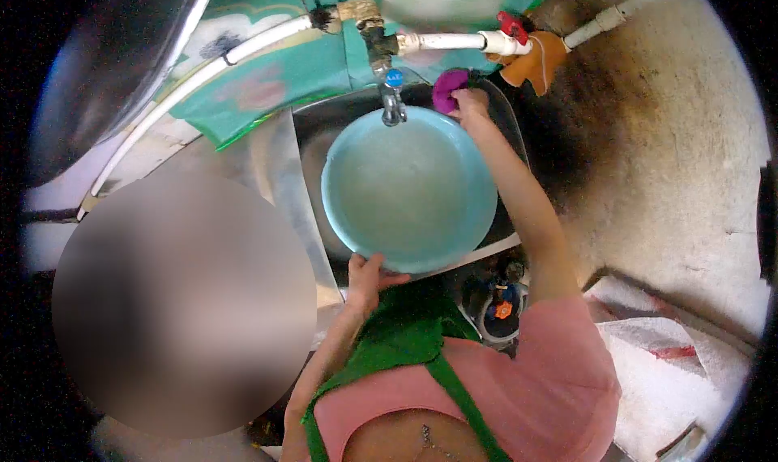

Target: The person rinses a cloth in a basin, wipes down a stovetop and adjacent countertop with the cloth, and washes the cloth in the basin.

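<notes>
A light-blue plastic basin sits in the metal sink, filled with cloudy water. My left hand grips the basin's near rim, fingers over the edge and thumb along its outside. Beyond the basin's far right side, my right hand pinches a purple scrubbing pad close to the sink's back corner. Above the far rim hangs a metal faucet with a blue-marked knob; whether water runs from it is hard to make out.
White pipes cross the back wall, with a red valve handle and an orange glove draped there. An orange-handled valve sits below the sink's front. White cloth lies at lower right. A blurred disc hides the left.
</notes>
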Demonstrator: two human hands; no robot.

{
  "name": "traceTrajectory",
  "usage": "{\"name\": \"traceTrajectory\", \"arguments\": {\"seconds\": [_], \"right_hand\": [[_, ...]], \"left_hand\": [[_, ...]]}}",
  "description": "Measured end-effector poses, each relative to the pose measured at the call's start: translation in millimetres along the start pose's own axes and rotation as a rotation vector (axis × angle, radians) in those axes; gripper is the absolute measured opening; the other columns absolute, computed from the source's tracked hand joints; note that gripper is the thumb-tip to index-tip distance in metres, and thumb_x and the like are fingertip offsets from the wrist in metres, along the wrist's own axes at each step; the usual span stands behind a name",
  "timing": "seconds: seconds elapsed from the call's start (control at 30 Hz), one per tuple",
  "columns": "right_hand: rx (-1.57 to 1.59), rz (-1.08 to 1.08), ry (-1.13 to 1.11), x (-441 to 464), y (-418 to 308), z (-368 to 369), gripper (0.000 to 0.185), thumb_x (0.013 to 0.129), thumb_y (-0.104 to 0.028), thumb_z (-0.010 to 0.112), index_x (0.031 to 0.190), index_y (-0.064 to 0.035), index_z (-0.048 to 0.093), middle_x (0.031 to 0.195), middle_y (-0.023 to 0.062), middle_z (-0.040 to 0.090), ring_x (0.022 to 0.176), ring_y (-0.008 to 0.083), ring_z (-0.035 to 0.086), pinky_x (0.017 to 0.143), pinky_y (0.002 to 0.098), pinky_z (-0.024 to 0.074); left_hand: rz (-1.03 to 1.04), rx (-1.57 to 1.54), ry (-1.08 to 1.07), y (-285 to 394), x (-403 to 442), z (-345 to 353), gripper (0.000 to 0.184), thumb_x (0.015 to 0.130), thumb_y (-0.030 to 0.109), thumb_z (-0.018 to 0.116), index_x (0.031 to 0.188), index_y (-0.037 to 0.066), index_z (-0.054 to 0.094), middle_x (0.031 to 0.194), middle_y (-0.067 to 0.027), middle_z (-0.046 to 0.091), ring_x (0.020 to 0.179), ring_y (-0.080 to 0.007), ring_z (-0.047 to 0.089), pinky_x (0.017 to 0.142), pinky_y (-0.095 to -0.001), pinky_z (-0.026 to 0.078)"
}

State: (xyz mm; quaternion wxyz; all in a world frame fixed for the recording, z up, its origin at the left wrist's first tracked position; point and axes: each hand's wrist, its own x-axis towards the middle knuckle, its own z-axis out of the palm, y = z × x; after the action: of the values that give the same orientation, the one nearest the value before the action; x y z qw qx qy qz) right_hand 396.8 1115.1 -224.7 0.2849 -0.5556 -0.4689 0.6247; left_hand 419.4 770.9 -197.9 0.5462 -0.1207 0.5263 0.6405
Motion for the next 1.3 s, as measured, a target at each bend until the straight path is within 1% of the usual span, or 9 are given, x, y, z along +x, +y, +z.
{"name": "traceTrajectory", "arguments": {"seconds": [0.1,0.17,0.3,0.47,0.57,0.77,1.03,1.2,1.3], "right_hand": [[0.004,0.208,0.04,28.2,23.5,64.5,0.021,0.078,-0.011,0.048,0.093,0.0021,0.054,0.084,0.013,0.059,0.074,0.0231,0.059,0.058,0.0353,0.0501],[-0.416,-0.093,-0.036,89.9,98.5,113.7,0.027,0.079,-0.023,0.045,0.078,0.0012,0.056,0.063,0.014,0.057,0.059,0.025,0.058,0.048,0.0379,0.0451],[-0.577,-0.24,0.159,62.5,118.7,163.6,0.023,0.08,-0.019,0.046,0.077,0.0016,0.056,0.07,0.0116,0.059,0.06,0.0261,0.056,0.055,0.0343,0.0456],[0.051,0.072,-0.149,-75.4,99.5,249.0,0.023,0.079,-0.015,0.045,0.088,0.0039,0.054,0.087,0.0151,0.057,0.077,0.0248,0.055,0.064,0.036,0.0426],[-0.555,-0.185,-0.292,-121.4,113.2,257.2,0.024,0.083,-0.017,0.042,0.082,0.0025,0.056,0.083,0.0145,0.057,0.079,0.027,0.055,0.07,0.0384,0.0453],[-0.156,0.533,-1.231,-129.3,85.4,212.0,0.02,0.079,-0.008,0.045,0.091,0.0028,0.056,0.079,0.0151,0.06,0.07,0.0261,0.06,0.059,0.0392,0.0499],[1.019,0.525,-0.355,-8.5,156.7,269.5,0.023,0.077,-0.015,0.044,0.096,-0.0022,0.047,0.096,0.0135,0.05,0.086,0.0278,0.049,0.067,0.044,0.0423],[0.096,0.001,0.399,-40.6,131.2,256.0,0.045,0.076,-0.017,0.047,0.114,0.0058,0.038,0.119,0.0211,0.037,0.109,0.0303,0.038,0.085,0.0352,0.0353],[-0.521,-0.341,0.379,-91.6,128.0,254.3,0.059,0.076,-0.017,0.046,0.122,0.0137,0.028,0.13,0.0276,0.025,0.123,0.0345,0.023,0.097,0.0345,0.0277]], "left_hand": [[0.002,-0.03,0.018,-2.5,2.1,0.8,0.031,0.081,0.008,0.044,0.103,-0.012,0.04,0.097,-0.0192,0.052,0.073,-0.0298,0.058,0.054,-0.0356,0.056],[0.012,-0.033,0.0,-11.1,9.1,-6.7,0.03,0.081,0.009,0.044,0.103,-0.012,0.04,0.097,-0.0191,0.052,0.072,-0.0294,0.058,0.054,-0.0354,0.056],[-0.004,-0.036,-0.011,-9.8,7.4,-4.9,0.033,0.081,0.009,0.044,0.105,-0.012,0.037,0.099,-0.0197,0.051,0.074,-0.0285,0.058,0.055,-0.0355,0.056],[0.026,-0.01,0.031,-14.3,8.9,-4.6,0.033,0.081,0.008,0.044,0.106,-0.012,0.034,0.101,-0.0205,0.049,0.078,-0.0293,0.058,0.056,-0.0358,0.056],[-0.01,-0.04,0.051,-9.5,3.2,-4.2,0.031,0.081,0.006,0.042,0.106,-0.011,0.035,0.102,-0.0203,0.049,0.08,-0.0303,0.057,0.057,-0.036,0.056],[-0.006,-0.073,-0.059,-14.9,8.3,-5.8,0.032,0.081,0.005,0.042,0.109,-0.008,0.035,0.103,-0.0184,0.049,0.083,-0.0306,0.057,0.058,-0.0359,0.056],[-0.008,-0.03,0.057,-11.5,5.6,-2.1,0.03,0.081,0.007,0.045,0.107,-0.007,0.038,0.101,-0.0164,0.052,0.083,-0.0269,0.058,0.058,-0.0346,0.056],[0.098,0.04,0.024,-36.6,17.0,-16.6,0.026,0.081,0.009,0.047,0.104,-0.002,0.042,0.089,-0.0112,0.056,0.072,-0.0189,0.059,0.051,-0.028,0.052],[0.059,-0.199,0.089,-42.0,24.9,-18.6,0.025,0.082,0.012,0.049,0.103,0.0,0.044,0.077,-0.0058,0.057,0.057,-0.0091,0.052,0.043,-0.0206,0.038]]}}
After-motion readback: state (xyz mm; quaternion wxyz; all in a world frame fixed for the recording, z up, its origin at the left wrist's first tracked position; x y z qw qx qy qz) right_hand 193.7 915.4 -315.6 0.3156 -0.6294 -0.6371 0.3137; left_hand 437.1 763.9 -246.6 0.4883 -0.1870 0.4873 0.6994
